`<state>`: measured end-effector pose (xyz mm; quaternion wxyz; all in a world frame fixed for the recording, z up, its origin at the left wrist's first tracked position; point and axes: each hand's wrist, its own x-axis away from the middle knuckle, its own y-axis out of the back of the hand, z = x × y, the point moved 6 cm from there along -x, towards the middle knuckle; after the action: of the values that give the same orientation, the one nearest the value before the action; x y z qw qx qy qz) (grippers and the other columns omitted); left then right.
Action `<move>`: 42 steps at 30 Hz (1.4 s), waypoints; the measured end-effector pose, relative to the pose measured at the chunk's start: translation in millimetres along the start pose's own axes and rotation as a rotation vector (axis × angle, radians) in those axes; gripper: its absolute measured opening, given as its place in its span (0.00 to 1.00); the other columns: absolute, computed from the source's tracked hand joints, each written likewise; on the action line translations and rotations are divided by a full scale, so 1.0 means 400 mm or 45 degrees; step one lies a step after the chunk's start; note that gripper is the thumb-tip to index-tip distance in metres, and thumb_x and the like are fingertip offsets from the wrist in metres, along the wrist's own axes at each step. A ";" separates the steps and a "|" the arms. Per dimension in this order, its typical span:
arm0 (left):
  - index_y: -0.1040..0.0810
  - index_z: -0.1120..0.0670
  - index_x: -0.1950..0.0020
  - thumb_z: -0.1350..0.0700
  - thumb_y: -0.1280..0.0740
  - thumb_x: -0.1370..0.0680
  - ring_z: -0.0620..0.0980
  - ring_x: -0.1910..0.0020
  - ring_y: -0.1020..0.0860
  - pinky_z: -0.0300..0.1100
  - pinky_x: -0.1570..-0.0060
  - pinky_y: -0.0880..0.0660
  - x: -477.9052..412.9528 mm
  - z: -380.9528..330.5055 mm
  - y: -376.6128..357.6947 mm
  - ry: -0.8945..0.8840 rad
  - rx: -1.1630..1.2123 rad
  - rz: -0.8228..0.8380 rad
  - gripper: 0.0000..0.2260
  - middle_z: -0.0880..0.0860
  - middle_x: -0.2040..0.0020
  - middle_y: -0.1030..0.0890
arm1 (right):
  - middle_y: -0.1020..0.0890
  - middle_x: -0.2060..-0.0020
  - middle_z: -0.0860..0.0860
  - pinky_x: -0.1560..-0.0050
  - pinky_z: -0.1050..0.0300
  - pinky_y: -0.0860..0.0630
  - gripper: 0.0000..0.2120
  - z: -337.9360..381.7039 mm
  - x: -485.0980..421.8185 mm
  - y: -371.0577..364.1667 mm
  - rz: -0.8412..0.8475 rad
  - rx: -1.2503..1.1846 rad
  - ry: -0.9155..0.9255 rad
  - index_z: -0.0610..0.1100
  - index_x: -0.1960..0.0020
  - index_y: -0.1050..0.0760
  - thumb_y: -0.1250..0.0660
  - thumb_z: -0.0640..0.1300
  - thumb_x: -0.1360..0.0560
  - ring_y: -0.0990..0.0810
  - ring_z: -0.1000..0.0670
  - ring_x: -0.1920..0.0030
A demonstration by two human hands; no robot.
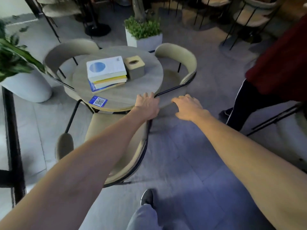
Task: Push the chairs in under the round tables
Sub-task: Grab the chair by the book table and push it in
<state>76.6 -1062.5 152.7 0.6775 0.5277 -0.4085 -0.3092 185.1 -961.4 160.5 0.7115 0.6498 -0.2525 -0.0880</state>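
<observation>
Grey tiled floor (pixel 182 163), dim light. Round table (pixel 119 95) at centre, three beige chairs around it.

Right chair (pixel 181 63): curved back faces right, seat partly under the table edge, dark frame rail running toward the near edge. Both hands are on this chair's near end. Left chair (pixel 66 52): back at the far left, tucked close to the table. Near chair (pixel 119 146): seat pulled out toward the camera, only its front reaches under the table; left forearm crosses over it.

White planter (pixel 28 88) with leafy plant at left; a square one (pixel 144 40) behind the table. Another person's dark trouser leg (pixel 244 103) and red top at right.

On the table: stack of books (pixel 106 73), tissue box (pixel 134 67) just beside it and touching, blue QR sticker (pixel 98 101) near the front edge.

Left hand (pixel 147 105): fingers curled over the rail where it meets the table edge, gripping. Right hand (pixel 187 107): fingers bent down over the padded end of the chair back, pressing; whether it closes fully around it I cannot tell.

Own shoe (pixel 147 196) at bottom.
</observation>
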 end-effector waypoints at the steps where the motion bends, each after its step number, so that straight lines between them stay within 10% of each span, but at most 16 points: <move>1: 0.29 0.53 0.32 0.45 0.41 0.19 0.60 0.36 0.29 0.54 0.42 0.32 -0.041 -0.012 0.018 -0.002 -0.007 0.002 0.19 0.57 0.36 0.28 | 0.23 0.37 0.46 0.39 0.47 0.29 0.28 -0.035 -0.026 0.016 -0.012 -0.004 0.000 0.50 0.28 0.31 0.30 0.45 0.26 0.29 0.42 0.35; 20: 0.32 0.52 0.29 0.35 0.40 0.23 0.60 0.34 0.30 0.53 0.41 0.32 -0.747 -0.276 0.222 0.414 0.106 0.110 0.29 0.58 0.33 0.29 | 0.25 0.38 0.47 0.43 0.46 0.29 0.25 -0.722 -0.630 0.203 -0.016 0.202 0.378 0.49 0.30 0.31 0.34 0.38 0.26 0.30 0.42 0.36; 42: 0.28 0.51 0.34 0.46 0.38 0.22 0.57 0.39 0.28 0.53 0.42 0.32 -1.210 0.001 0.117 1.190 0.318 0.245 0.19 0.55 0.38 0.27 | 0.26 0.37 0.46 0.36 0.45 0.30 0.26 -0.611 -1.379 0.281 0.088 0.591 1.184 0.49 0.31 0.31 0.29 0.50 0.26 0.30 0.42 0.35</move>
<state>-154.3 -639.4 88.1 0.7453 0.6471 -0.1416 0.0758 -194.6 -480.4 127.5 0.5882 0.7522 0.0561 0.2917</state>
